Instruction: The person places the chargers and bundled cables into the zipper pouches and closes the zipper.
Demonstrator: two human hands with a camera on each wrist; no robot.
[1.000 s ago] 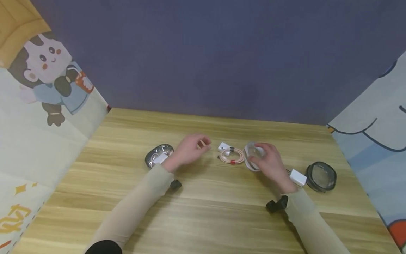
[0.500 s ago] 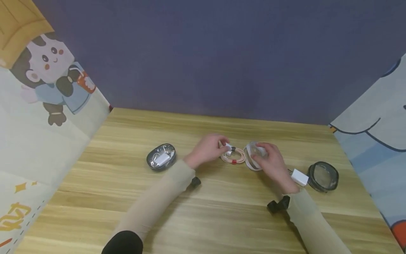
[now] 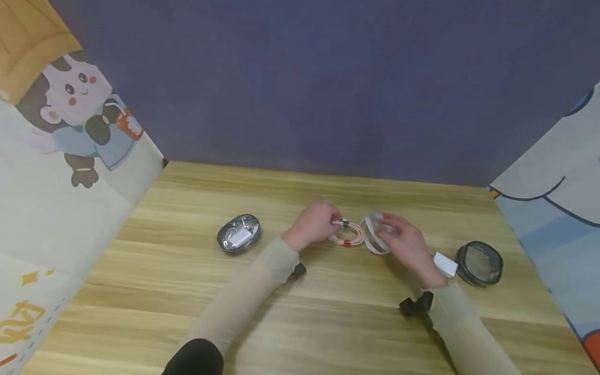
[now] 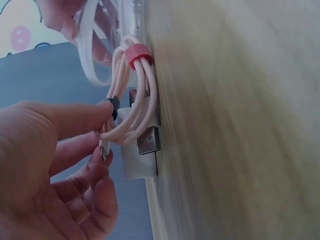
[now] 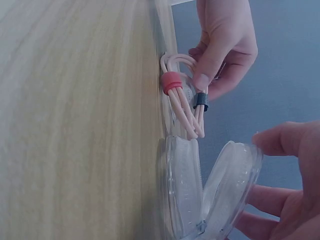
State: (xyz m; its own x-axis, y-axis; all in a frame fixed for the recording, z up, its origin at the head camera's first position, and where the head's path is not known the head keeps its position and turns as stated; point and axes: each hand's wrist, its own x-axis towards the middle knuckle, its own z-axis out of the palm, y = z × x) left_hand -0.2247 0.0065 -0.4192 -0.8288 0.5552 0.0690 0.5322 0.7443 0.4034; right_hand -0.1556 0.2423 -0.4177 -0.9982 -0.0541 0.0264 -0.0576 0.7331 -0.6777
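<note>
Your wood-grain counter carries everything here. Nearest, on the right by your forearm, sit a white charger block and, just beside it, a rounded grey case; mind your sleeve against that block. A little farther in, your right hand grips the lid of the clear case from its outer side, the two halves parted and the mouth facing left. Hold that lid lightly, so the thin shell is less likely to slide or fold. Just left of it is the pink cable coil, tilted, its far side raised and its red tie low by the counter. Your left hand pinches the coil at the black tie between thumb and fingers. That is probably a sound spot, since the tie should stop the loops spreading. Lift gently: the metal USB plug hangs close to the white adapter and could catch. Well apart on the left lies a dark pouch. Beyond it all stands the dark blue wall.
</note>
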